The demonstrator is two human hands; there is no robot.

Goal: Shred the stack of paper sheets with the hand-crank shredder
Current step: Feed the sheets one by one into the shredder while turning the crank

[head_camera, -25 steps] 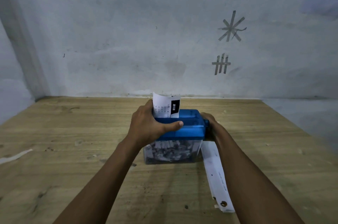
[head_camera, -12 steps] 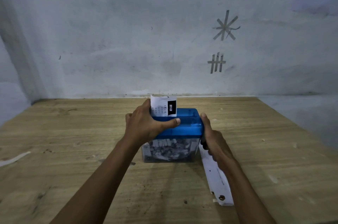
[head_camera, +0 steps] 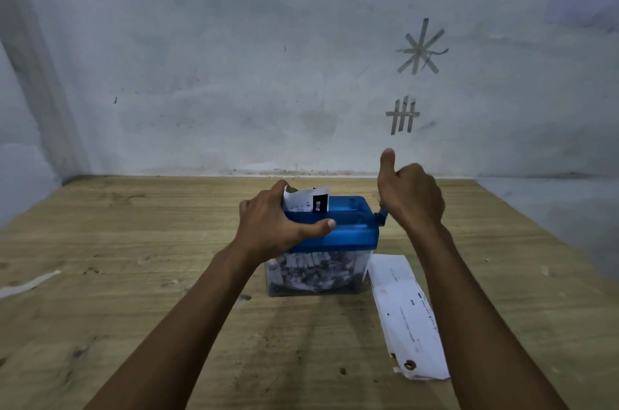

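A small hand-crank shredder (head_camera: 348, 228) with a blue top and a clear bin full of paper shreds (head_camera: 315, 270) stands mid-table. A short end of a printed paper sheet (head_camera: 306, 200) sticks up from its slot. My left hand (head_camera: 278, 225) clamps over the blue top from the left, thumb along the front. My right hand (head_camera: 410, 196) is raised at the shredder's right side, fingers closed around the crank handle (head_camera: 382, 218), thumb pointing up. A stack of long white paper sheets (head_camera: 405, 315) lies flat on the table right of the bin.
The wooden table (head_camera: 134, 309) meets a grey wall (head_camera: 234, 74) at the back, with tape marks on it. A pale strip (head_camera: 30, 282) lies near the left edge. The table's right edge runs diagonally at far right.
My right hand has swung from low beside the bin up to above the shredder's top, turning the crank. The sheet in the slot stands lower than before. My left hand stays put.
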